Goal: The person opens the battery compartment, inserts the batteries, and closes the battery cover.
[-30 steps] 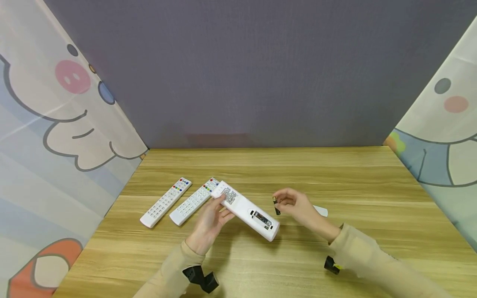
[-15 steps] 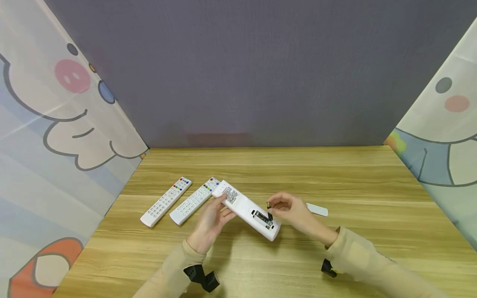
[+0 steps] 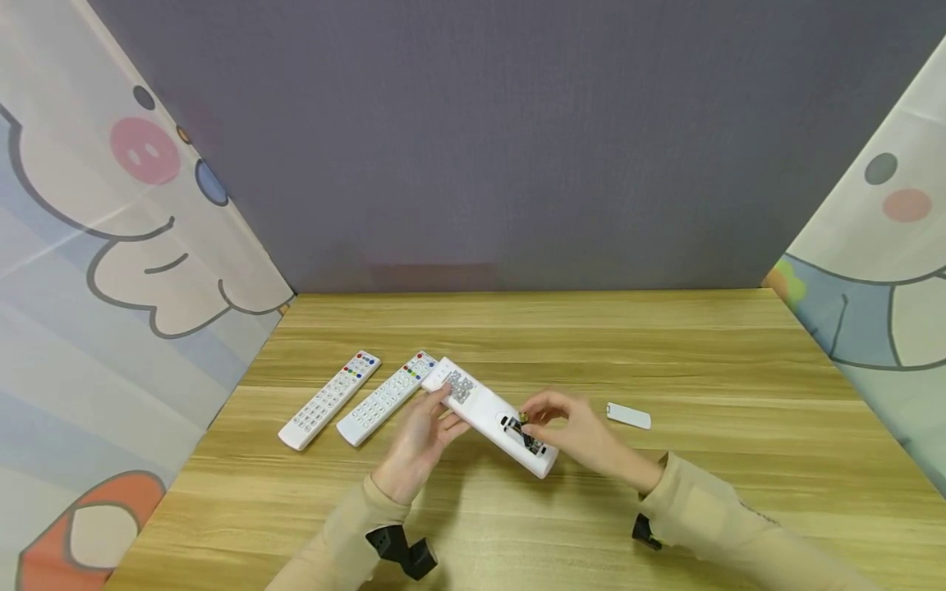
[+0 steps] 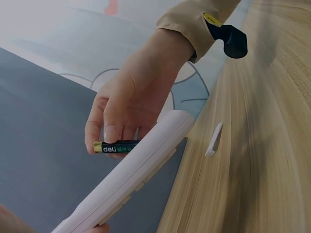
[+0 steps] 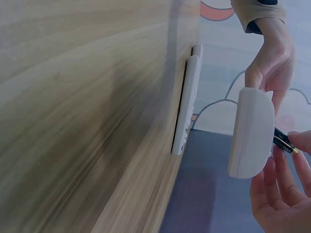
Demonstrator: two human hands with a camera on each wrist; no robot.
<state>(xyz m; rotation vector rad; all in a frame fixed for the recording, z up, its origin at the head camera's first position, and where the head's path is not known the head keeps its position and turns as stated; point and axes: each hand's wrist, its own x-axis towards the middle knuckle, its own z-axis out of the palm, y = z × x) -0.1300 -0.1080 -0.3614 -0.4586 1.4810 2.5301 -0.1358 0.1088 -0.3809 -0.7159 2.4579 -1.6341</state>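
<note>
My left hand [image 3: 412,453] grips a white remote control [image 3: 484,412] by its far end, back side up and raised over the table. The remote's battery compartment [image 3: 512,424] is uncovered near its lower right end, partly hidden by my right fingers. My right hand [image 3: 576,433] pinches a black battery with a gold end [image 4: 116,147] between thumb and fingers. The battery sits tilted at the compartment, its gold end up and its other end down at the opening. In the right wrist view, the remote's end [image 5: 251,133] hides part of the battery [image 5: 284,141].
Two white remotes lie button side up on the wooden table [image 3: 702,353]: one at far left [image 3: 328,400], the other [image 3: 388,398] beside my left hand. A small white battery cover [image 3: 629,415] lies right of my right hand. A grey panel [image 3: 473,148] rises behind the table.
My right hand has moved left with the battery, from beside the remote to over its compartment. The cover, partly behind that hand before, now shows whole. My left hand and remote have barely shifted.
</note>
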